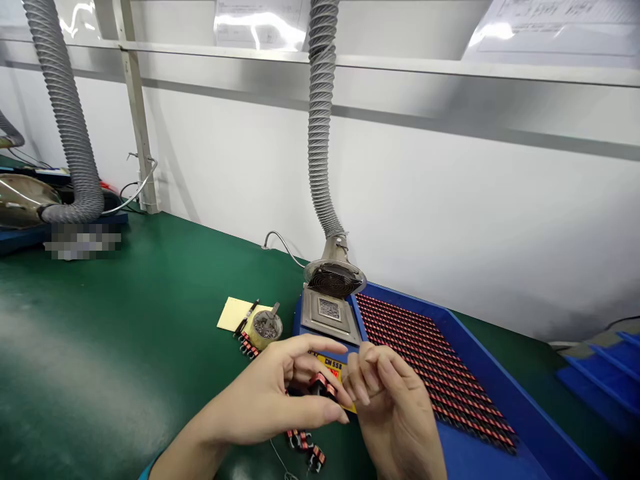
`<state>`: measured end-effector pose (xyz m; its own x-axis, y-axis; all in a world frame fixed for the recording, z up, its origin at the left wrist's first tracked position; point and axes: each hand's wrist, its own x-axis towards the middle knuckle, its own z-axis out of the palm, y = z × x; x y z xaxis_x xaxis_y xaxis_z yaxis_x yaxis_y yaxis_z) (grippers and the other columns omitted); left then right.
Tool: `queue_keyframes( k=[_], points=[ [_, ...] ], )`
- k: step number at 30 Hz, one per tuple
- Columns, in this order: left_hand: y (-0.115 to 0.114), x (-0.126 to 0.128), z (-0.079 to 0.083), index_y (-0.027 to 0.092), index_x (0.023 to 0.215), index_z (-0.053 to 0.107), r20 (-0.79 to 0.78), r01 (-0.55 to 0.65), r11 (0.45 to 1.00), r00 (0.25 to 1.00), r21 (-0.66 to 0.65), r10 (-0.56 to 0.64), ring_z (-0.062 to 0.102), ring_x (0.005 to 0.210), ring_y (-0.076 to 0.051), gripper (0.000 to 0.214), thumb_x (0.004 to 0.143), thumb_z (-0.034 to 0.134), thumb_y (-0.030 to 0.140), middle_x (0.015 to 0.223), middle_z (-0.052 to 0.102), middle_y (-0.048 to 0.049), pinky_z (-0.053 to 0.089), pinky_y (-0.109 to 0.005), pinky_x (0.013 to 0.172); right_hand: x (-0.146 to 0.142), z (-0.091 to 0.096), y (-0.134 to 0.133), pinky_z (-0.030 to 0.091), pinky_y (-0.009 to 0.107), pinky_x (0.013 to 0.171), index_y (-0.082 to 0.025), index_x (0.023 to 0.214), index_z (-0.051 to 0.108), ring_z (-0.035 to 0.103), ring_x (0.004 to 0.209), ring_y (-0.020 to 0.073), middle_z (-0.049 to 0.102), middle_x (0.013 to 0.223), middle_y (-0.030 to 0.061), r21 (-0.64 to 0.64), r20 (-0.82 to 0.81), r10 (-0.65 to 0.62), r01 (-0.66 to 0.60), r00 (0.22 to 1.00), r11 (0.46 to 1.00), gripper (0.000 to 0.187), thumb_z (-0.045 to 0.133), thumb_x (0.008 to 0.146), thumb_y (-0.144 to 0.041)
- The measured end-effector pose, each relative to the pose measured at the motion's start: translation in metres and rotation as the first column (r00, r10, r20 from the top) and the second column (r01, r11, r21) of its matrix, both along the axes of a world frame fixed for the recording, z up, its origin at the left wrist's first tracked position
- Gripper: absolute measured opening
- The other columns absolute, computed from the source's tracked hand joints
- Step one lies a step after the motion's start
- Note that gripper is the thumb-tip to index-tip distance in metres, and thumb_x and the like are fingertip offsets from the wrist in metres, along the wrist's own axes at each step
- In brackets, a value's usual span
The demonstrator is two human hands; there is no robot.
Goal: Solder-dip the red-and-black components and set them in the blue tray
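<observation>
My left hand [280, 393] and my right hand [387, 393] meet in front of a small solder pot [330, 317] with a blue base. Between the left thumb and fingers sits a small black and red coil part [320, 385]. My right hand's fingers are curled and pinched close to the same part; whether they grip it I cannot tell. More of these coil parts [303, 443] lie on the green mat below my hands, and a few others [247, 347] lie beside a small round tin [265, 328].
A blue tray [480, 360] on the right holds several rows of red and black coils. A grey ribbed fume hose [320, 133] ends over the solder pot. A yellow card [235, 312] with a pen lies left of the tin. Another hose [70, 133] hangs at far left.
</observation>
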<state>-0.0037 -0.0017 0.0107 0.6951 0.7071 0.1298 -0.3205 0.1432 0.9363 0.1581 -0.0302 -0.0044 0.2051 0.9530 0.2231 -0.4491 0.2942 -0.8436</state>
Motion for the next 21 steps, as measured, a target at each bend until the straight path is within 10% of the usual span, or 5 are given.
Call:
queue_keyframes(
  k=[8,21],
  points=[
    [-0.001,0.000,0.000,0.027,0.121,0.061,-0.008,-0.021,0.999,1.000,0.046,0.022,0.066,0.085,-0.011,0.050,0.076,0.071,0.009,0.096,0.069,0.0003,0.050,-0.022,0.080,-0.002,-0.008,-0.005,0.046,0.021,0.052,-0.028,0.082,0.075,0.055,0.052,0.0087,0.060,0.074,-0.0005,0.068,0.308,0.093,-0.120,0.947,0.990,0.008,0.068,0.084,-0.032],
    [0.000,0.006,-0.006,0.020,0.113,0.059,0.048,-0.079,0.980,0.996,0.183,0.071,0.050,0.069,-0.008,0.028,0.087,0.050,0.014,0.082,0.054,0.0019,0.043,-0.021,0.066,-0.008,-0.007,-0.005,0.047,0.022,0.055,-0.023,0.075,0.073,0.055,0.060,0.0123,0.057,0.064,-0.0002,0.224,0.424,-0.179,0.089,0.888,0.971,0.015,0.064,0.087,-0.024]
  ],
)
